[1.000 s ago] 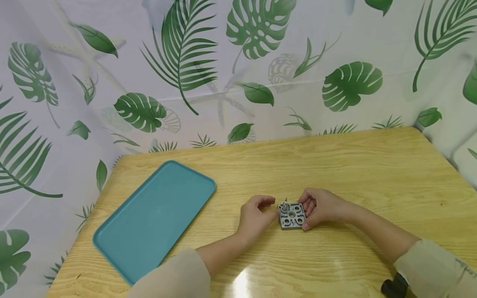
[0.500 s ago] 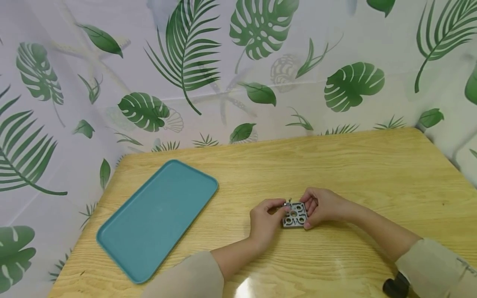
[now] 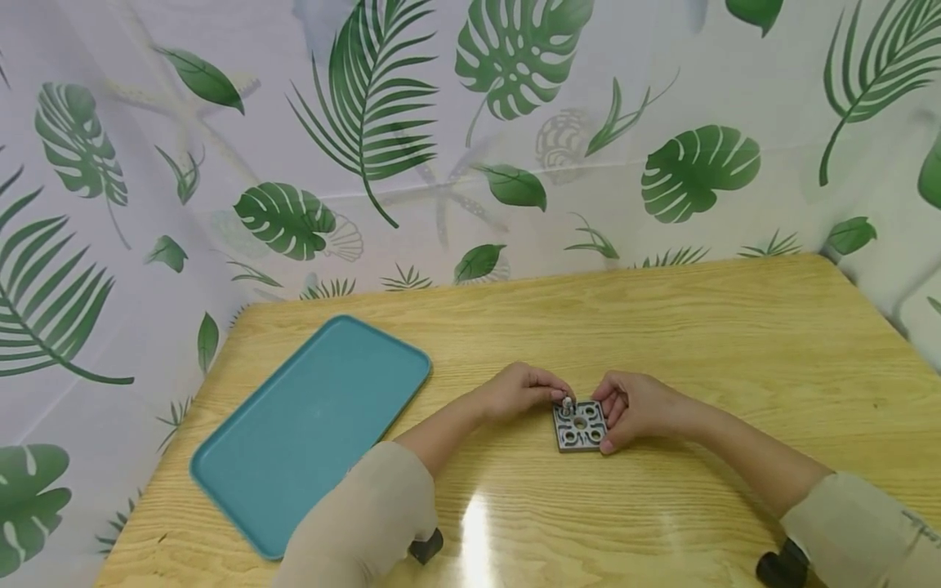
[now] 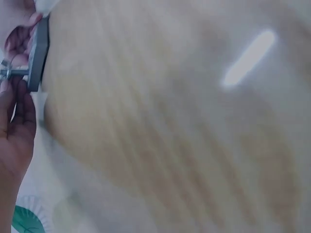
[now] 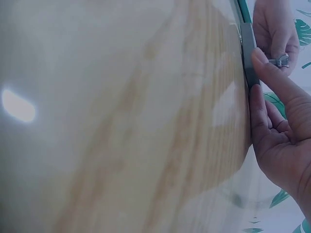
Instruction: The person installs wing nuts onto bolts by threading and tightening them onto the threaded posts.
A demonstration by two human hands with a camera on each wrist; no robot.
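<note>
A square grey metal plate (image 3: 580, 437) with several round holes lies on the wooden table. A bolt (image 4: 19, 72) stands up from its far left corner, with a wing nut (image 4: 6, 69) near the top end. My right hand (image 3: 641, 408) holds the plate's right edge between thumb and fingers. At the far left corner, the fingertips of my left hand (image 3: 518, 390) are at the wing nut, pinching it. In the right wrist view the wing nut (image 5: 283, 60) shows beyond the plate (image 5: 249, 56), beside the left hand.
A blue-green rectangular tray (image 3: 312, 433) lies to the left on the table (image 3: 662, 327). A white cloth with green leaves (image 3: 581, 196) hangs behind the table and along its sides.
My left hand came right to the bolt, then swung from the plate's near left side to beyond its far left corner. The right hand keeps its hold; the plate barely shifts.
</note>
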